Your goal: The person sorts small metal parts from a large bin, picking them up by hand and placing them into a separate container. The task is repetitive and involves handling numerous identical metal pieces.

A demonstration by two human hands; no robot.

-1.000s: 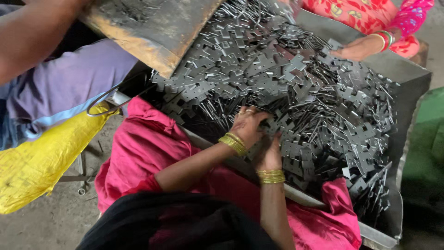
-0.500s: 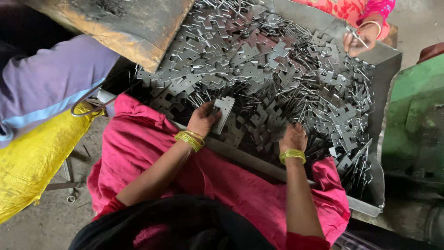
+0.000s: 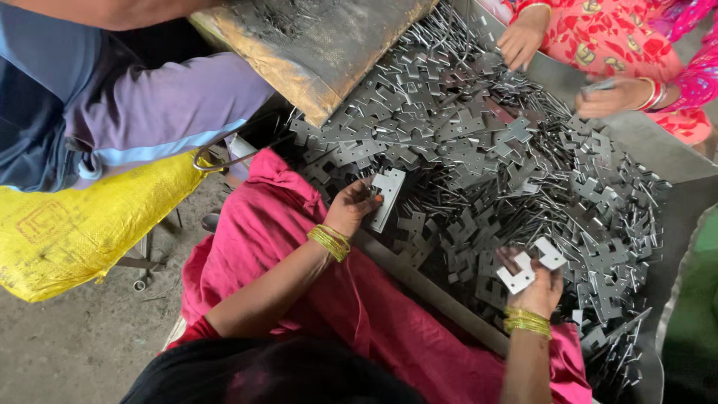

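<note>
A large heap of small grey stamped metal plates [image 3: 479,150] fills a metal tray [image 3: 658,157]. My left hand [image 3: 351,206], with gold bangles at the wrist, holds a flat rectangular metal plate [image 3: 387,196] at the near edge of the heap. My right hand [image 3: 535,284], also with gold bangles, grips a notched metal plate [image 3: 527,269] lifted just above the heap at the near right. Pink cloth [image 3: 299,247] covers my lap under both arms.
Another person in a red flowered garment has two hands [image 3: 523,37] at the tray's far side. At the upper left a person in a purple sleeve [image 3: 172,105] sits by a rusty metal board [image 3: 321,37]. A yellow sack [image 3: 82,224] lies at the left on the ground.
My hands have drawn apart from the heap's middle. The left now holds a flat plate at the near edge; the right has lifted a notched plate at the near right.
</note>
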